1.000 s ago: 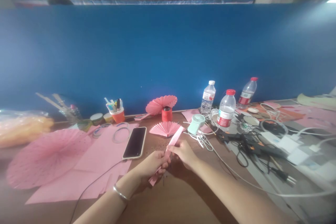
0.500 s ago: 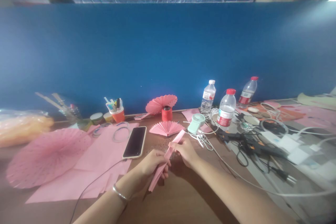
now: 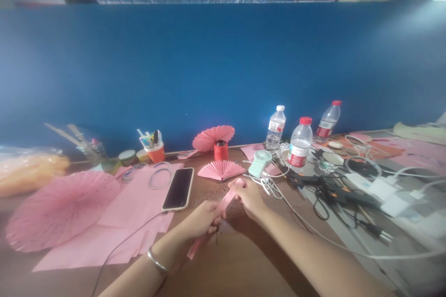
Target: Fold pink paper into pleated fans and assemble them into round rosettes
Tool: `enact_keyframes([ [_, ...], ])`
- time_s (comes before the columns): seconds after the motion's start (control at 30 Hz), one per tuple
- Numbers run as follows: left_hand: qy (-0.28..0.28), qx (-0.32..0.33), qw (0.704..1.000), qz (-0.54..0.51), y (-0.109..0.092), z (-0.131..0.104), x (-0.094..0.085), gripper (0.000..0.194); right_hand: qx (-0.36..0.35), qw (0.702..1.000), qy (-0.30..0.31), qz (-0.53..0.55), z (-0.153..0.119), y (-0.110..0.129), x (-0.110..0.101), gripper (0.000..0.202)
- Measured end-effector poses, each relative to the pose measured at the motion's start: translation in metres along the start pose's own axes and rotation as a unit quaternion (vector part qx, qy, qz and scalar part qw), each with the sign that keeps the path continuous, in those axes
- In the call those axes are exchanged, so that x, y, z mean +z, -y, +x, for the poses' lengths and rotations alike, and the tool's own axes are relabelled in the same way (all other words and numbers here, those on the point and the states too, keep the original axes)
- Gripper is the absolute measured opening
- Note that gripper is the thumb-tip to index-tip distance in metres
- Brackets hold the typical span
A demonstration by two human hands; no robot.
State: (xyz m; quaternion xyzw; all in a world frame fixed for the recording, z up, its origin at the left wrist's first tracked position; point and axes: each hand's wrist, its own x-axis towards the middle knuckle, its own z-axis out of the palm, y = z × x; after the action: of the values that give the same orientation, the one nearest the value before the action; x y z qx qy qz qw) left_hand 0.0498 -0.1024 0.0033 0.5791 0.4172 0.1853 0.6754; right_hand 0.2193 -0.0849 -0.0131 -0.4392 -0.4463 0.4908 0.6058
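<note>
Left hand [image 3: 202,220] pinches folded pink paper strip [image 3: 212,220] mid-length; right hand [image 3: 248,195] grips its far end. Strip narrow, pleated, slanting above brown wooden counter [image 3: 244,269]. Glossy black phone [image 3: 179,188] just left; pleated pink half-fan [image 3: 220,170] behind; white cables [image 3: 275,190] right.

Both of my bare forearms reached forward over the desk and converged near its middle. My left hand [image 3: 202,220], a bangle on its wrist, was curled with fingers pinched shut. My right hand [image 3: 248,195] sat slightly farther forward, fingertips pinched together, knuckles up, just beside the left.
</note>
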Motion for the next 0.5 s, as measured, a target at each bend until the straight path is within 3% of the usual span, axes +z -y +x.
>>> enact_keyframes([
  [0.2,-0.030,0.007,0.999,0.011,-0.005,-0.003,0.002,0.028,0.014,0.998,0.021,0.053,-0.001,0.001,0.001,0.030],
  [0.3,-0.041,0.006,0.999,-0.013,-0.007,0.000,0.004,0.032,0.052,0.992,0.104,0.041,-0.008,0.001,0.007,0.039],
  [0.4,-0.047,0.012,0.999,-0.014,-0.003,0.006,0.006,0.029,0.051,0.983,0.178,0.008,-0.014,0.002,0.012,0.028],
  [0.5,-0.055,0.014,0.998,-0.006,0.003,0.010,0.008,0.030,0.017,0.985,0.173,0.002,-0.014,0.004,0.013,0.018],
])
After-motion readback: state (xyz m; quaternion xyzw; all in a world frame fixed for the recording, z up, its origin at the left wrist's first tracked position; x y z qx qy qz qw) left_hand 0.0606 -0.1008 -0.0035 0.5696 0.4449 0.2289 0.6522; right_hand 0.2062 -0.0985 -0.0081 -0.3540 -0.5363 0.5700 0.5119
